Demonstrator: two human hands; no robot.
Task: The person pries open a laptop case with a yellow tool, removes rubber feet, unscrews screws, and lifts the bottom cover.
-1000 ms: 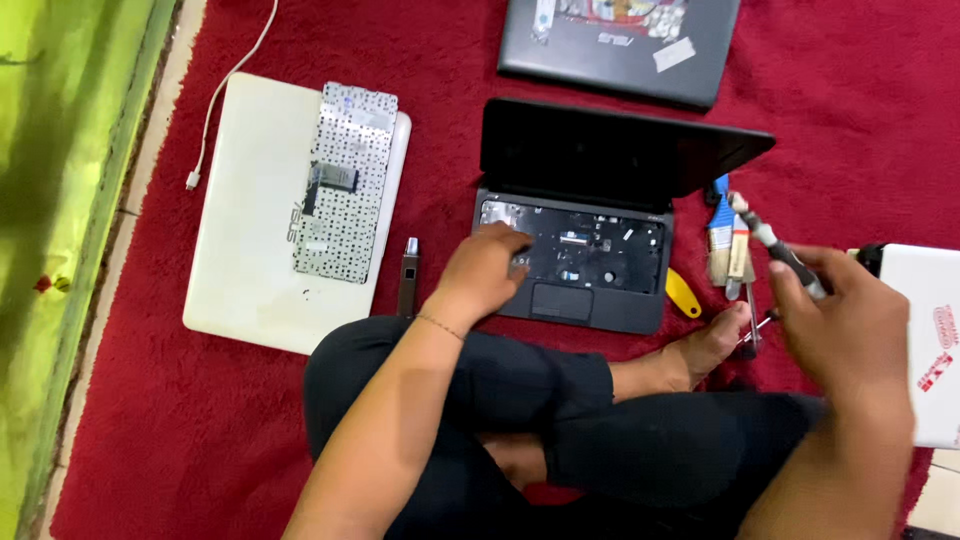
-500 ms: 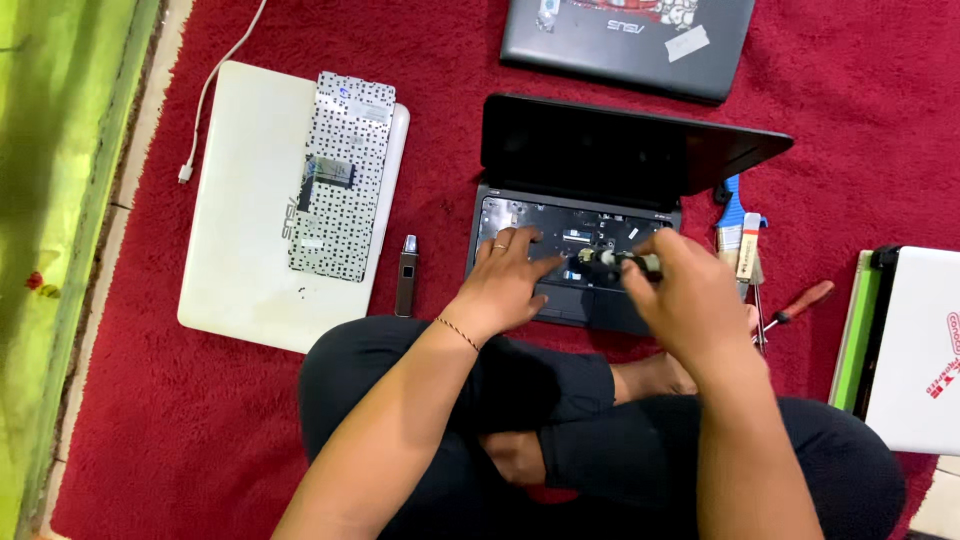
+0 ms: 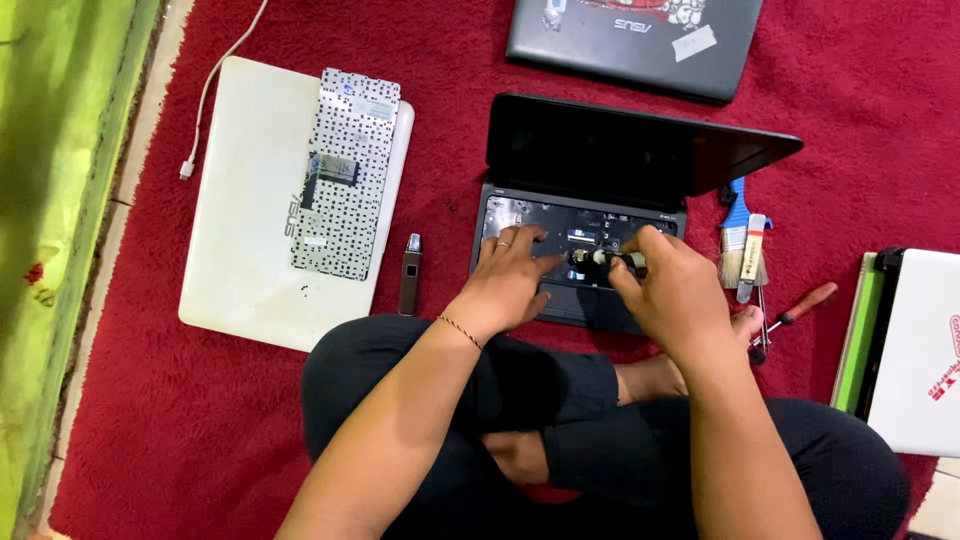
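Note:
A small black laptop [image 3: 520, 215] stands open on the red carpet in front of my crossed legs, its keyboard removed and the inner deck exposed. My left hand [image 3: 510, 275] rests flat on the deck, fingers spread, a ring on one finger. My right hand [image 3: 675, 295] grips a screwdriver [image 3: 598, 257] with a black and white handle, lying almost level over the middle of the deck. The tip is hidden between my hands. The removed keyboard [image 3: 345, 170] lies face down on a closed white laptop [image 3: 245, 200] to the left.
A closed grey laptop [image 3: 630, 40] lies at the top. Two brushes [image 3: 745, 250] and a red-handled screwdriver [image 3: 805, 303] lie right of the black laptop. Another white laptop [image 3: 925, 350] sits at the right edge. A small dark stick-shaped tool [image 3: 410, 272] lies by my left knee.
My right hand came from the tools at the right with the screwdriver and now sits over the laptop deck. My left hand stayed on the deck, shifting slightly.

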